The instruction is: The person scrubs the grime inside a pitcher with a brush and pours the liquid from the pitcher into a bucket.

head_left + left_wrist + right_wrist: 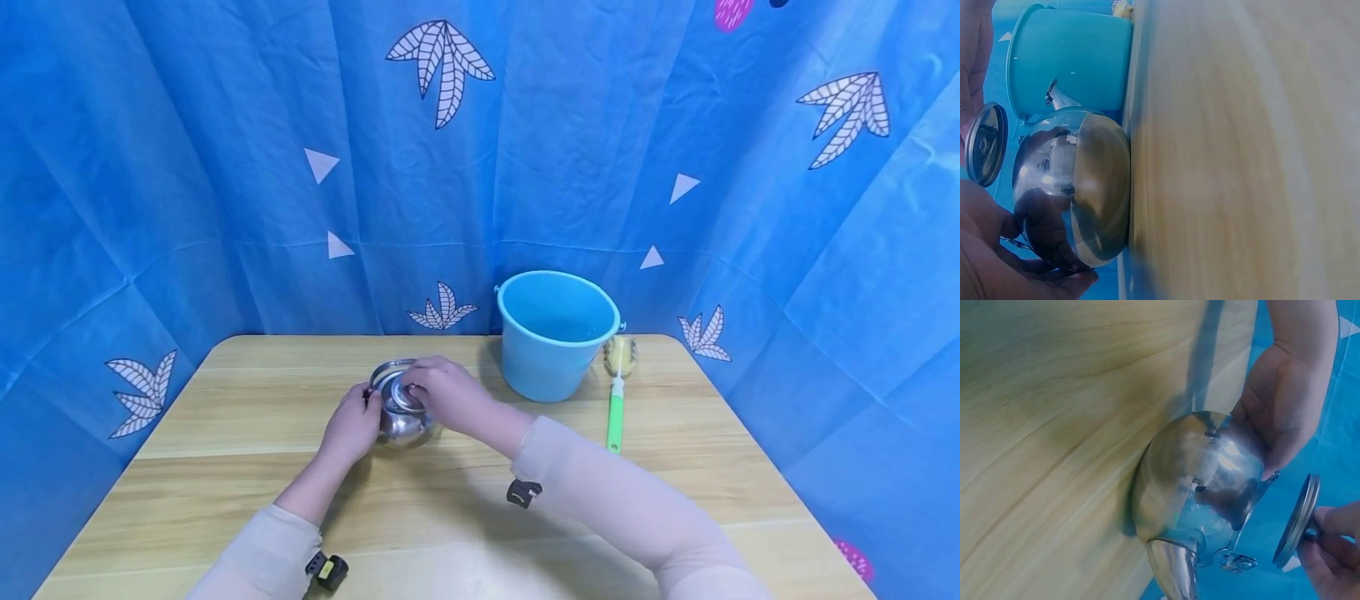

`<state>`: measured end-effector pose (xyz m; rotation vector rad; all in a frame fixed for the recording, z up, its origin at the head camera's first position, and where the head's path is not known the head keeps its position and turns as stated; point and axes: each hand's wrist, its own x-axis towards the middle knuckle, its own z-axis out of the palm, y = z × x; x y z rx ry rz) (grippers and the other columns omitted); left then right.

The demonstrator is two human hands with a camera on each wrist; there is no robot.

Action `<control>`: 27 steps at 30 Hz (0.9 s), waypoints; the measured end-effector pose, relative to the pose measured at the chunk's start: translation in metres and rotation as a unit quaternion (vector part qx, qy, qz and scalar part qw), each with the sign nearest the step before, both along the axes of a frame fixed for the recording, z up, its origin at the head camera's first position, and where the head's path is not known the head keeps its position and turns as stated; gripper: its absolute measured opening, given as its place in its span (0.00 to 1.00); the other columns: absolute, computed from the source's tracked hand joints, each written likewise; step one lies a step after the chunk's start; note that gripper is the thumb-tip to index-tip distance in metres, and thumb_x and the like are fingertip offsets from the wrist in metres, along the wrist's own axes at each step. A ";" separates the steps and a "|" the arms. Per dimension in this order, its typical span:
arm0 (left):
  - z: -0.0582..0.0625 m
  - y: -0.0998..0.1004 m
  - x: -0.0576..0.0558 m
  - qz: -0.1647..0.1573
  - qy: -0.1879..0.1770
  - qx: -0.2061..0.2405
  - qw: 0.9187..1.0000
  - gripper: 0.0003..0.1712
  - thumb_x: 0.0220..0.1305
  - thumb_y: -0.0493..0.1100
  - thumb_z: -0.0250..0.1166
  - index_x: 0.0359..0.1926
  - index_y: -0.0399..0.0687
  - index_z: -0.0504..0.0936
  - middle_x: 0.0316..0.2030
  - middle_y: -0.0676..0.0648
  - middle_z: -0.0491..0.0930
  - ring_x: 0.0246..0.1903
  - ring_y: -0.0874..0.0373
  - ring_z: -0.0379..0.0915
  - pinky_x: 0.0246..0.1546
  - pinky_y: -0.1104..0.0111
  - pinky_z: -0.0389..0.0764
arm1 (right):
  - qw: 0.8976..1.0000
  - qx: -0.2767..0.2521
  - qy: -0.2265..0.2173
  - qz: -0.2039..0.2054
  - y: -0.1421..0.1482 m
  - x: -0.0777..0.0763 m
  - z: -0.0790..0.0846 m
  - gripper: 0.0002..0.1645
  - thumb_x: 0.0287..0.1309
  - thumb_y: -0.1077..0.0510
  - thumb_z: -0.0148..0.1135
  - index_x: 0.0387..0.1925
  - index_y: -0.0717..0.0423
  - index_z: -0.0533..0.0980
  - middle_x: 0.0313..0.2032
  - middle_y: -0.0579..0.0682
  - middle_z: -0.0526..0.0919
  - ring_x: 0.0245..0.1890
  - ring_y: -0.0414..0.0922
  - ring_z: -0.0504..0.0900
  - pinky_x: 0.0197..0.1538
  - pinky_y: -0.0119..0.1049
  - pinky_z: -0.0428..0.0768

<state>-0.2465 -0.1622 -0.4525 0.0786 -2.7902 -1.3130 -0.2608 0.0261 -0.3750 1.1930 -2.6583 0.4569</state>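
Note:
A shiny round metal kettle (pixel 402 431) stands on the wooden table. My left hand (pixel 355 425) grips its left side, with the fingers curved against the body in the left wrist view. Pinched by its knob in my right hand (pixel 452 397) is the round metal lid (pixel 1297 522). Both wrist views show the lid raised apart from the kettle's top, tilted, with its underside towards the kettle. The spout (pixel 1175 569) points away from the left hand, towards the bucket's side. The kettle's opening is hidden in the wrist views.
A light blue bucket (pixel 543 367) stands at the back, right of the kettle. Beside it lies a brush with a green handle (pixel 616 421) and a yellowish head (pixel 620 354). A blue patterned curtain (pixel 420 183) surrounds the back and sides of the table (pixel 247 417).

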 end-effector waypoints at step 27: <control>0.000 0.000 0.002 0.002 0.002 -0.001 1.000 0.32 0.78 0.46 0.41 0.69 0.22 0.59 0.65 0.23 0.64 0.66 0.29 0.60 0.68 0.41 0.60 | 1.000 -0.014 0.006 -0.003 0.034 0.010 -0.003 0.13 0.62 0.67 0.65 0.47 0.54 0.85 0.46 0.49 0.86 0.50 0.45 0.83 0.56 0.34 0.80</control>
